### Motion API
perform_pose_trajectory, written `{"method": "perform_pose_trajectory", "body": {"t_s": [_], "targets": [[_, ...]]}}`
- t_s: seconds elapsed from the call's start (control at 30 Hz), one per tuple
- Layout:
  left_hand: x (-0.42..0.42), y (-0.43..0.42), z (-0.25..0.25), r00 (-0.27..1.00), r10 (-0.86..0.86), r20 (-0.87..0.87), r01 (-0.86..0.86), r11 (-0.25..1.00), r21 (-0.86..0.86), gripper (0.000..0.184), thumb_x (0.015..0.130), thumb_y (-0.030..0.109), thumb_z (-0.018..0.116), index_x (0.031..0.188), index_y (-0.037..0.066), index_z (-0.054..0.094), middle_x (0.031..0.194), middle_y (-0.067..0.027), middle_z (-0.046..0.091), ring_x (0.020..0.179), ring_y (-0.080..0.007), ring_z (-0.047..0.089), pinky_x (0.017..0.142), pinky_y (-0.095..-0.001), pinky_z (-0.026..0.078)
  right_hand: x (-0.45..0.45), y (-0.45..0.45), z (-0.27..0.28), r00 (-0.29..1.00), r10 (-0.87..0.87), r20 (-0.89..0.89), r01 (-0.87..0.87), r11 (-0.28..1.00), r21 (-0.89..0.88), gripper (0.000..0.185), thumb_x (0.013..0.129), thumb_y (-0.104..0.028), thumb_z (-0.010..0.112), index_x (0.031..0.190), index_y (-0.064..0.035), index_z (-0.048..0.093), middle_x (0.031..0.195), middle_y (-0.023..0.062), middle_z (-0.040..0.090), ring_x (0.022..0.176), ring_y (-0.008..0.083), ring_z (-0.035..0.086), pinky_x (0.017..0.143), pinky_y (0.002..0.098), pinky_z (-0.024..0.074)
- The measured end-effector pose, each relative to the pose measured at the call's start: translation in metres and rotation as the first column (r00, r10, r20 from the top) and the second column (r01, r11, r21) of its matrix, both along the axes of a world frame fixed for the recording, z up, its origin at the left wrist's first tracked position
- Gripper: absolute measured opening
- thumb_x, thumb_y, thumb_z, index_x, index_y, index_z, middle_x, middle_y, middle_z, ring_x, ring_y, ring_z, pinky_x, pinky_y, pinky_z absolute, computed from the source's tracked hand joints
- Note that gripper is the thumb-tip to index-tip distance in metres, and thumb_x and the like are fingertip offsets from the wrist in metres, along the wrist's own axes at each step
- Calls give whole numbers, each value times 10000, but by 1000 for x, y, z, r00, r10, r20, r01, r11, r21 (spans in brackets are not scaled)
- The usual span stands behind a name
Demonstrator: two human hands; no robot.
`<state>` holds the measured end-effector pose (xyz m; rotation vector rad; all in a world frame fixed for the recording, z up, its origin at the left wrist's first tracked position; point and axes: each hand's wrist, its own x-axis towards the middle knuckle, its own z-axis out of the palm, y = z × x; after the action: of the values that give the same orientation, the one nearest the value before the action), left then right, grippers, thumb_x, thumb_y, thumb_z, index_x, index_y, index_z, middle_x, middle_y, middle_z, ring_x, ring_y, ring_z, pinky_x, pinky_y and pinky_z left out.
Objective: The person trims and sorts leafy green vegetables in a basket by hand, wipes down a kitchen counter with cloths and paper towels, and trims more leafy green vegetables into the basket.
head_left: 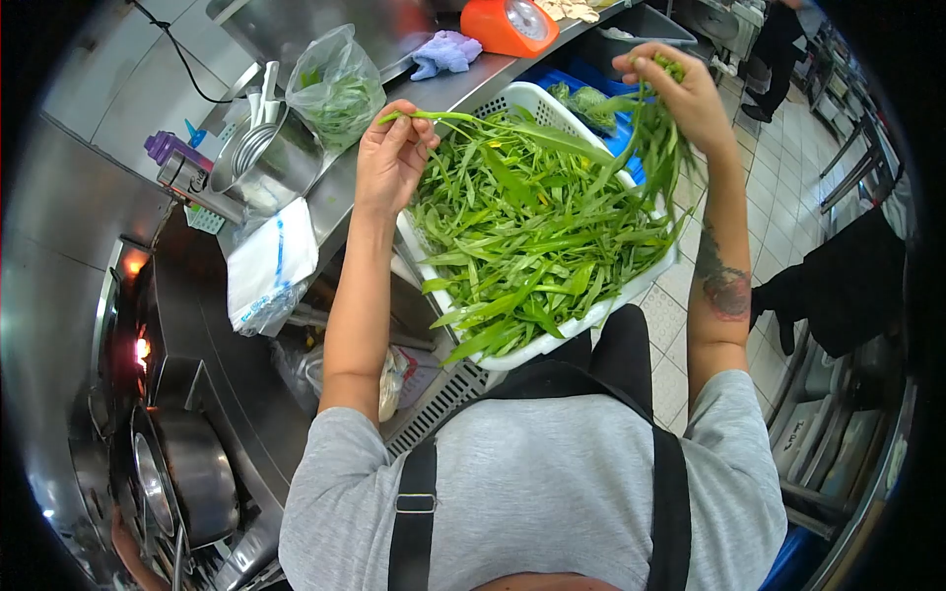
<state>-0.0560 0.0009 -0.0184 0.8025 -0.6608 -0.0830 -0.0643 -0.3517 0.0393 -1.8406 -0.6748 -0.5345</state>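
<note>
A white perforated basket full of long green leafy stems stands in front of me. Above its left rim, my left hand pinches the end of a green stem, which stretches right over the basket. My right hand is raised past the basket's far right corner, its fingers closed round a bunch of leafy greens that hangs down over the basket's right edge.
Left on the steel counter are a bag of greens, a pot with utensils, white packaging and a purple cloth. An orange scale stands farther back. Another person's dark clothing shows at right.
</note>
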Motion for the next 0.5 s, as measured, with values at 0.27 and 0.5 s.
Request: {"method": "perform_pose_trajectory", "body": {"t_s": [0.27,0.5], "targets": [[-9,-40,14,992,84,95,-110,940,323,161,900,65,560,1042,0,599,858,-85,649,742,-120,601,705,-251,502,-8,70,11,985,66,161,-10,944,-331,255,872,-217,611,957,23,630,720,61,632,600,106,534,595,283,452],[-11,-66,45,927,218,307,-331,859,391,157,905,69,556,1033,-10,602,878,-97,646,766,-137,600,723,-259,491,-9,93,11,944,58,324,62,935,-348,223,819,-208,610,904,-7,654,821,167,647,746,301,625,688,354,487]]}}
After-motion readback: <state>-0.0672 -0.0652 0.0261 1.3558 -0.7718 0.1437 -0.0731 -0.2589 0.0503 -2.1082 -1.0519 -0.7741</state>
